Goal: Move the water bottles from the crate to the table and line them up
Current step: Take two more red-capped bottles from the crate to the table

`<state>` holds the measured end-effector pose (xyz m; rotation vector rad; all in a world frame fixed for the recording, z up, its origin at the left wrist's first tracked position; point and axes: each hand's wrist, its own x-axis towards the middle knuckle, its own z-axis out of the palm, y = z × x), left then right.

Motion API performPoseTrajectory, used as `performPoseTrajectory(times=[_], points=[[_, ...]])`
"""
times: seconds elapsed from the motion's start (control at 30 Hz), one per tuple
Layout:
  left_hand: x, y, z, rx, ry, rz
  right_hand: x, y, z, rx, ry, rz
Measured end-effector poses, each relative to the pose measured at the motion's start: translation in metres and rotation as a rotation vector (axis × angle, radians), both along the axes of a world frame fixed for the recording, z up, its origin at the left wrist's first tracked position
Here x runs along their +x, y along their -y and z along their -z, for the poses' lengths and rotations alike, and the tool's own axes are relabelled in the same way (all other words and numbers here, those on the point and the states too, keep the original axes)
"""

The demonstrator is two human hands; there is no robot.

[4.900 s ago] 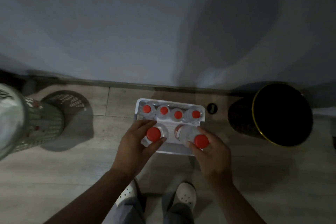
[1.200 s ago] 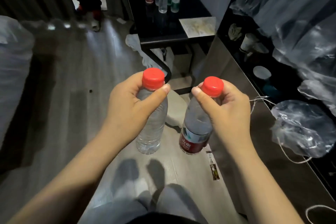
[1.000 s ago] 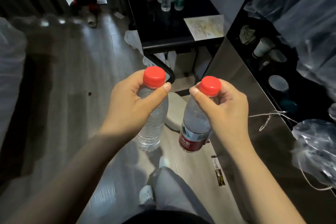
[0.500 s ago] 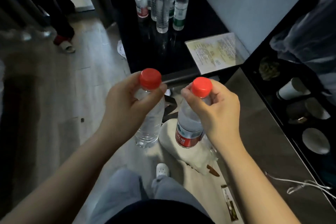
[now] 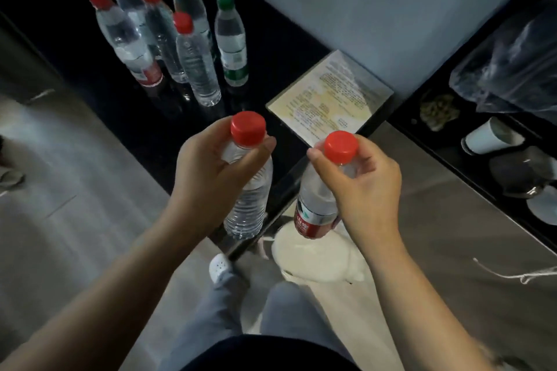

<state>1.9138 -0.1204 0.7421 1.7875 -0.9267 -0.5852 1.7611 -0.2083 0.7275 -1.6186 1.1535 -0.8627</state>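
Above table (image 5: 262, 48), 2 hands gripping 2 bottles

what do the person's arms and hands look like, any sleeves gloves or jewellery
Both forearms are bare up to the bottom edge of the picture, with no sleeve showing. The left hand and the right hand wear no gloves, and no ring, watch or bracelet shows on either. Fingernails are short and unpainted. Lower down, grey trousers and a white perforated shoe are visible.
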Motion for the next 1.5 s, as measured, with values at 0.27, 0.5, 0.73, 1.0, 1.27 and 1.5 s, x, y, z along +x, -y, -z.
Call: performPoseTrajectory(times=[0.27,0.5,0.73,1.0,1.27,1.5], points=[[0.094,0.054,0.015,0.038,0.013,0.098,0.077,0.03,0.022,0.035,-0.038,0.143],[0.129,0.086,0.044,0.052,-0.084,0.086,0.123,0.064,0.05,0.047,-0.03,0.133],[0.149,0.109,0.073,0.092,-0.163,0.054,0.151,0.085,0.074,-0.011,-0.076,0.154],[0.181,0.124,0.089,0.014,-0.175,0.16,0.175,0.08,0.086,0.011,-0.056,0.348],[0.194,0.133,0.102,0.007,-0.092,0.267,0.182,0.061,0.089,0.04,-0.062,0.44],[0.208,0.129,0.093,0.1,0.045,0.38,0.182,0.052,0.077,0.106,-0.176,0.471]])
